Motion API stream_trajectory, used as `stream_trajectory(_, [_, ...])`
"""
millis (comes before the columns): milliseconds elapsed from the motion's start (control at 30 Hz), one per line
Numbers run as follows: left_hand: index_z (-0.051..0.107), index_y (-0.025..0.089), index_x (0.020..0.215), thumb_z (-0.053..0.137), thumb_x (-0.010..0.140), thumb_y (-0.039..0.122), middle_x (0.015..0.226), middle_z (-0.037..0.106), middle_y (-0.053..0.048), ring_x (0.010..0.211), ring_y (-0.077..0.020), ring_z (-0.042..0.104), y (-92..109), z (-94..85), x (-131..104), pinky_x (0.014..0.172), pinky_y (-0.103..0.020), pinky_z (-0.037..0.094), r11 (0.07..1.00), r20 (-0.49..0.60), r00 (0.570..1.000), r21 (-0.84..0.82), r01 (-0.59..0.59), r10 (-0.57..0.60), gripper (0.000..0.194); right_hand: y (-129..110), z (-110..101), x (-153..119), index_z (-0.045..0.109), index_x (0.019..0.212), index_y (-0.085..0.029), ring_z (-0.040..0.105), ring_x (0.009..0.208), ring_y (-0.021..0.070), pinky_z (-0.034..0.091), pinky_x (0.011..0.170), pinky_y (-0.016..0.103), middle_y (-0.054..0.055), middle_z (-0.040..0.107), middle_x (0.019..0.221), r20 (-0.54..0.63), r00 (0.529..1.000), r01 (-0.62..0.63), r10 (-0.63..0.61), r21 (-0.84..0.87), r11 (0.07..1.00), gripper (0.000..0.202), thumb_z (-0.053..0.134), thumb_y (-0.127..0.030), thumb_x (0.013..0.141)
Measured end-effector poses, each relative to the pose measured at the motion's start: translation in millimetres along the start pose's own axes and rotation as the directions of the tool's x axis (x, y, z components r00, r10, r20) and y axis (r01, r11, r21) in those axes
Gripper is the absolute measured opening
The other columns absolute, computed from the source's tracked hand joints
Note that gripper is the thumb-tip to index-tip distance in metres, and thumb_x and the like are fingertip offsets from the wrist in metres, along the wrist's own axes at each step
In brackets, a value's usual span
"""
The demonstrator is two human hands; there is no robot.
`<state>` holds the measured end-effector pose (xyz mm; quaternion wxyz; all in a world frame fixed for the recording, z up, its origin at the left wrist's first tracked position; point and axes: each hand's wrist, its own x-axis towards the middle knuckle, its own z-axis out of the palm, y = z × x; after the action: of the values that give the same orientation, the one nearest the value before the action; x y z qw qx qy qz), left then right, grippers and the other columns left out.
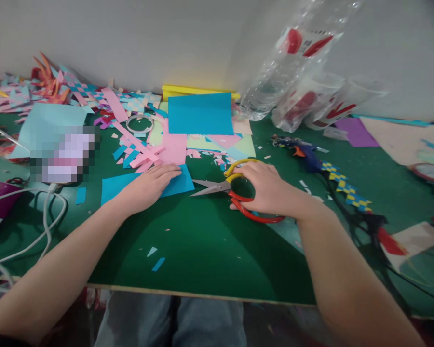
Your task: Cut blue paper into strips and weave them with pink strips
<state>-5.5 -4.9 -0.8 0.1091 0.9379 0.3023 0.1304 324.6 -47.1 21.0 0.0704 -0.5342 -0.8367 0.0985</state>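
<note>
Bare forearms (350, 260), left fingers (165, 172) flat atop blue paper (181, 182), right fingers (248, 168) gripping scissors (224, 186), blades (210, 190) near the paper's edge

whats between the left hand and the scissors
In the head view, the end of the blue sheet lying under the left hand; the scissors point toward its edge, blades apart.

Your light soft, rather dim. Broad dark shadow across your table (202, 260) in front. Small glints on clear plastic wrapping (271, 82). Phone (68, 153) pixelated. Edges of your view stretched and soft, upper right corner darkest.
</note>
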Motion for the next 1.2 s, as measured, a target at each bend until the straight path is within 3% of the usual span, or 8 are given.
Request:
stream_trajectory(400, [0.049, 0.014, 0.139, 0.029, 0.098, 0.007, 0.152, 0.047, -0.011, 0.143, -0.0190, 0.038, 1.4, -1.1, 2.6, 0.118, -0.042, 0.032, 0.999, 0.038, 0.999, -0.009, -0.031, 0.032, 0.046, -12.3, -1.1, 2.0, 0.058, 0.118, -0.023, 0.050, 0.127, 0.0349, 0.036, 0.106, 0.053, 0.011, 0.062, 0.124, 0.066, 0.994, 0.090, -0.092, 0.029, 0.996, 0.056, 0.069, -0.055, 0.074])
stream_trajectory(567, [0.046, 0.016, 0.141, 0.035, 0.104, 0.026, 0.152, 0.046, -0.012, 0.142, -0.0230, 0.040, 4.2, -1.2, 2.1, 0.118, -0.044, 0.031, 0.999, 0.010, 0.999, 0.030, 0.031, -0.032, 0.040, -0.9, -5.6, -2.4, 0.060, 0.116, -0.024, 0.052, 0.125, 0.0363, 0.039, 0.102, 0.054, 0.012, 0.062, 0.126, 0.027, 0.999, 0.028, -0.028, 0.001, 1.000, 0.060, 0.070, -0.062, 0.071])
stream_trajectory(767, [0.039, 0.017, 0.145, 0.052, 0.097, 0.045, 0.147, 0.050, -0.015, 0.140, -0.0300, 0.041, 9.5, -3.8, 0.3, 0.116, -0.050, 0.029, 0.991, -0.028, 0.996, 0.102, 0.091, -0.089, 0.057, 8.7, -7.2, -6.0, 0.059, 0.113, -0.023, 0.053, 0.122, 0.0375, 0.040, 0.102, 0.056, 0.014, 0.060, 0.128, -0.034, 0.998, -0.050, 0.049, -0.023, 0.998, 0.064, 0.067, -0.069, 0.069])
stream_trajectory(967, [0.031, 0.019, 0.149, 0.060, 0.093, 0.038, 0.148, 0.045, -0.016, 0.141, -0.0324, 0.037, 13.8, -8.6, 1.8, 0.114, -0.052, 0.031, 0.989, -0.021, 0.991, 0.064, 0.130, -0.129, 0.065, 4.8, -6.8, -4.7, 0.058, 0.117, -0.022, 0.050, 0.127, 0.0374, 0.038, 0.105, 0.055, 0.014, 0.057, 0.131, 0.008, 0.999, -0.050, 0.050, -0.008, 0.999, 0.069, 0.067, -0.069, 0.069])
stream_trajectory(1200, [0.032, 0.024, 0.147, 0.063, 0.091, 0.029, 0.144, 0.048, -0.013, 0.136, -0.0302, 0.042, 11.8, -9.2, 1.1, 0.111, -0.047, 0.035, 0.998, -0.120, 0.993, 0.057, 0.030, -0.023, 0.063, 3.5, -5.3, -3.7, 0.057, 0.114, -0.023, 0.052, 0.122, 0.0364, 0.038, 0.103, 0.054, 0.013, 0.059, 0.125, -0.052, 0.998, -0.032, 0.030, -0.032, 0.999, 0.061, 0.067, -0.065, 0.070])
